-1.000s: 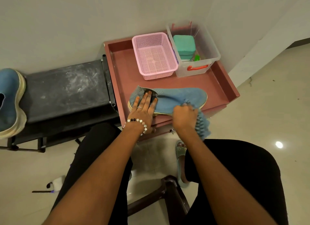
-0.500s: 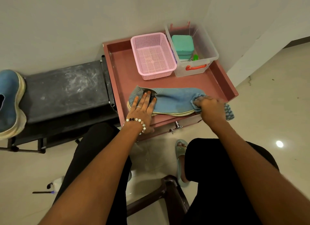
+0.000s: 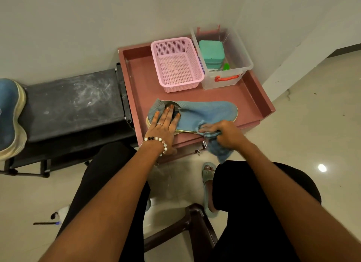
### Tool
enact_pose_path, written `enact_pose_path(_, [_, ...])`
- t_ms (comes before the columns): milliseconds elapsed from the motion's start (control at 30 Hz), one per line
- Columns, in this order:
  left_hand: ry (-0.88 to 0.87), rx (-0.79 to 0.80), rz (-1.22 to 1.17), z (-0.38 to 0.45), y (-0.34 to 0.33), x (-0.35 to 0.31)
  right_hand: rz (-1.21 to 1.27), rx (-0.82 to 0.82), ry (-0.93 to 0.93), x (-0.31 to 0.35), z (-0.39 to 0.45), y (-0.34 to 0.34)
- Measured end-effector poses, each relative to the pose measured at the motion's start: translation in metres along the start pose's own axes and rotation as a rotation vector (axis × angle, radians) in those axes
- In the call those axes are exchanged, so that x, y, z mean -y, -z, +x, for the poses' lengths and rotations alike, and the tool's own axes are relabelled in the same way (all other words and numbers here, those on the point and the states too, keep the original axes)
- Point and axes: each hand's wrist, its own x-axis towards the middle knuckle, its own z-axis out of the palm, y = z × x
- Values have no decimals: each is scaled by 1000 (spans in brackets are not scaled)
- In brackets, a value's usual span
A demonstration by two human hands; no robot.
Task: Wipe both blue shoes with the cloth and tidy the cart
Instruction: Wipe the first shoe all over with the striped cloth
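A light blue shoe [image 3: 209,112] lies on its side on the pink cart tray [image 3: 252,97], toe pointing right. My left hand [image 3: 166,127] presses flat on its heel end, fingers at the opening. My right hand [image 3: 222,131] grips a blue cloth [image 3: 218,149] against the shoe's near edge at mid-length; the cloth hangs over the tray's front rim. The second blue shoe [image 3: 9,117] rests on the black bench [image 3: 74,103] at the far left, partly out of frame.
A pink mesh basket [image 3: 176,64] and a clear bin [image 3: 234,46] holding a teal box [image 3: 211,51] stand at the tray's back. A wall is behind, tiled floor to the right. My knees and a dark stool [image 3: 193,218] are below.
My right hand, with the cloth, swept from mid-shoe out to the toe and has come back left to the middle of the near edge. The left hand stayed on the heel.
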Motion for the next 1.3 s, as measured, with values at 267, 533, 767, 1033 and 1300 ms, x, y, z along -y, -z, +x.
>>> enact_pose_path(267, [3,-4,5,1,1,1,-552,-293,-366,-8,1,-1])
enact_pose_path(533, [25,-13,3,-2,3,-3,30,-315,-151,68,14,-61])
enact_pose_path(767, [1,1,-2,0,0,0,-92,30,85,-9,-4,2])
enact_pose_path(1033, [4,-10,10,1,-1,-1,-626,-177,-527,32,-1,-20])
enact_pose_path(1300, [-6,-25,50,-4,1,-1,276,-77,-180,67,5,-30])
